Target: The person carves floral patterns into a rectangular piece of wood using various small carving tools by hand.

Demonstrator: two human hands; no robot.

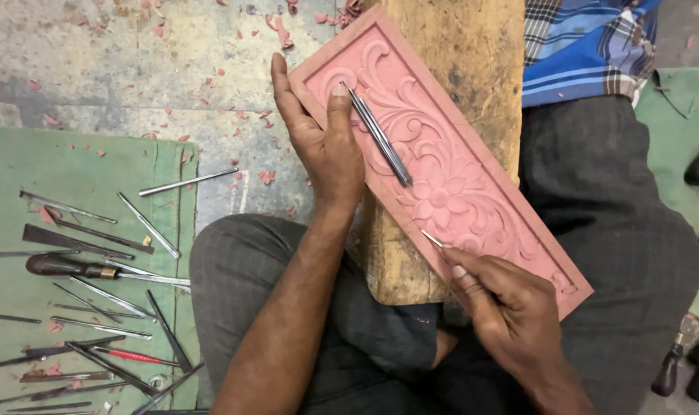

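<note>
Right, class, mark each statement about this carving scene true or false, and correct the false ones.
1. The left hand rests on the pink carved panel. True.
2. The right hand holds a hammer. False: it holds a thin metal tool.
3. The panel lies on a wooden block. True.
4. The panel shows a geometric grid. False: flowers and scrolls.
5. Spare tools lie on a red cloth. False: a green cloth.

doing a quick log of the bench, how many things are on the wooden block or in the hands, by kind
Pink carved floral panel: 1
Spare metal gravers lying on the panel by the left hand: 2
Thin metal carving tool in the right hand: 1
Total: 4
</note>
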